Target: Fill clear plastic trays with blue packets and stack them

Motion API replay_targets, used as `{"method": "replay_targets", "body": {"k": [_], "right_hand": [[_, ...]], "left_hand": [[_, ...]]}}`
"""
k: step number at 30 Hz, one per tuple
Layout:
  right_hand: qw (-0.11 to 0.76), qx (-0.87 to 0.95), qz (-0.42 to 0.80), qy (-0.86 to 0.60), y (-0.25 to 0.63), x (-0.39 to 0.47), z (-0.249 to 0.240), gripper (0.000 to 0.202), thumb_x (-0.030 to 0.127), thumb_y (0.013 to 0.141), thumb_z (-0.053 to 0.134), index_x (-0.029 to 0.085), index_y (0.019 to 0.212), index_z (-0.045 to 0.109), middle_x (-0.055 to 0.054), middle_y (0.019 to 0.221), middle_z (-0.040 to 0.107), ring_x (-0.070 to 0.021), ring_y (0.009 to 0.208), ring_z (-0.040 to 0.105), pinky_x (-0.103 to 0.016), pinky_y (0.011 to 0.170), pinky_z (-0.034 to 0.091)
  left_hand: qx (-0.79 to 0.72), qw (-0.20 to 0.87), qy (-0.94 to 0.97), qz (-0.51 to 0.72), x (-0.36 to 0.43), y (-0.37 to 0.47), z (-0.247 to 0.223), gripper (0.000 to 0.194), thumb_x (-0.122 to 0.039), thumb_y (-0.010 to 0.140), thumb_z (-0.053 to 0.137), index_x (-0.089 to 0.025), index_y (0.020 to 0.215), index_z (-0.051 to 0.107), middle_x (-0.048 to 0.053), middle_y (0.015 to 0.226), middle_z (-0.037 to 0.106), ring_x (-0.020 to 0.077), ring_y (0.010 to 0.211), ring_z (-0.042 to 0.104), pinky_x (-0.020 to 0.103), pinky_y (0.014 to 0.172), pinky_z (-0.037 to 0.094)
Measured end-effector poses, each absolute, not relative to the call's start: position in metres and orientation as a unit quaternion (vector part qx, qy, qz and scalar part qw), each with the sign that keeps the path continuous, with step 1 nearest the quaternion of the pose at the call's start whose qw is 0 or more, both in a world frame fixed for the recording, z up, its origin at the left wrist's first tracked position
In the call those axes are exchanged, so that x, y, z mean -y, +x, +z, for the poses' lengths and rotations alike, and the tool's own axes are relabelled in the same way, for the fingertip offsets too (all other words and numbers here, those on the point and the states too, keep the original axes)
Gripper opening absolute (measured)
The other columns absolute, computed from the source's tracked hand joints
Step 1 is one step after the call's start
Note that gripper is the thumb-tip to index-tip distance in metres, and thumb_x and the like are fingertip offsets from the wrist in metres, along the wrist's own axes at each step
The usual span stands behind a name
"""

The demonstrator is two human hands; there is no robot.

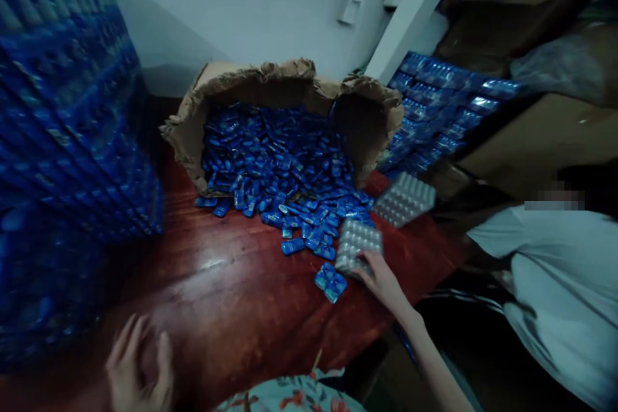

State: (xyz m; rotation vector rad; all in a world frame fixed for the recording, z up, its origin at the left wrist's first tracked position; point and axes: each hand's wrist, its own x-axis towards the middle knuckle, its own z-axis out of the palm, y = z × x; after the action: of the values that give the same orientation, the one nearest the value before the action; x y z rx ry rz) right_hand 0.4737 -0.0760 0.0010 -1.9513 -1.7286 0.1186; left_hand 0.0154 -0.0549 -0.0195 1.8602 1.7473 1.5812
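1. I see two bare hands over one red-brown counter (217, 299).
2. My left hand (139, 367) is empty and let go, with its fingers bent and spread apart. It is low on the left side.
3. My right hand (385, 280) touches one bumpy gray tray (356, 239) at its near edge. I cannot tell if the fingers pinch it or just lie on it.
4. I count two gray trays. The other gray tray (409, 198) is farther back and to the right, on the counter.
5. One small bunch of blue packs (331, 282) lies just beside the near tray, on its left. I think I count about four, but it is blurry.
6. One torn brown box (189, 117) lies open toward me. A big blue heap (277, 154) spills out of it, too many to count.
7. I see two blue stacks: one tall stack (77, 109) at left, and one back stack (437, 100) behind the box, at right.
8. One other person (555, 277) in a pale shirt is at right.
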Motion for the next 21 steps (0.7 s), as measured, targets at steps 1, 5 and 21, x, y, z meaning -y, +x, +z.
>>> {"method": "replay_targets", "body": {"k": [1, 5, 21], "right_hand": [[0.255, 0.644, 0.055, -0.719, 0.478, 0.086, -0.003, 0.028, 0.047, 0.084, 0.051, 0.021, 0.089, 0.059, -0.007, 0.086, 0.061, -0.0221, 0.083, 0.059, -0.037, 0.077, 0.050], [0.243, 0.677, 0.098, -0.687, 0.482, 0.097, -0.012, 0.028, 0.046, 0.086, 0.049, 0.022, 0.092, 0.061, -0.008, 0.089, 0.064, -0.0214, 0.085, 0.061, -0.036, 0.079, 0.050], [0.038, 0.729, 0.197, -0.654, 0.482, 0.073, 0.022, 0.029, 0.019, 0.084, 0.037, 0.017, 0.092, 0.065, -0.009, 0.089, 0.068, -0.0215, 0.084, 0.063, -0.033, 0.075, 0.048]], "left_hand": [[-0.578, 0.075, 0.614, 0.532, 0.049, 0.039, -0.014, 0.052, -0.021, 0.082, 0.057, -0.025, 0.133, 0.045, 0.009, 0.131, 0.049, 0.0295, 0.121, 0.046, 0.054, 0.105, 0.035], [-0.476, 0.081, 0.708, 0.516, 0.041, 0.091, 0.000, 0.056, -0.009, 0.081, 0.057, -0.026, 0.133, 0.044, 0.009, 0.126, 0.052, 0.0227, 0.115, 0.052, 0.040, 0.097, 0.046], [-0.477, 0.149, 0.737, 0.455, 0.050, 0.080, -0.014, 0.034, -0.010, 0.086, 0.048, -0.023, 0.116, 0.058, 0.005, 0.114, 0.062, 0.0166, 0.102, 0.061, 0.030, 0.090, 0.051]]}}
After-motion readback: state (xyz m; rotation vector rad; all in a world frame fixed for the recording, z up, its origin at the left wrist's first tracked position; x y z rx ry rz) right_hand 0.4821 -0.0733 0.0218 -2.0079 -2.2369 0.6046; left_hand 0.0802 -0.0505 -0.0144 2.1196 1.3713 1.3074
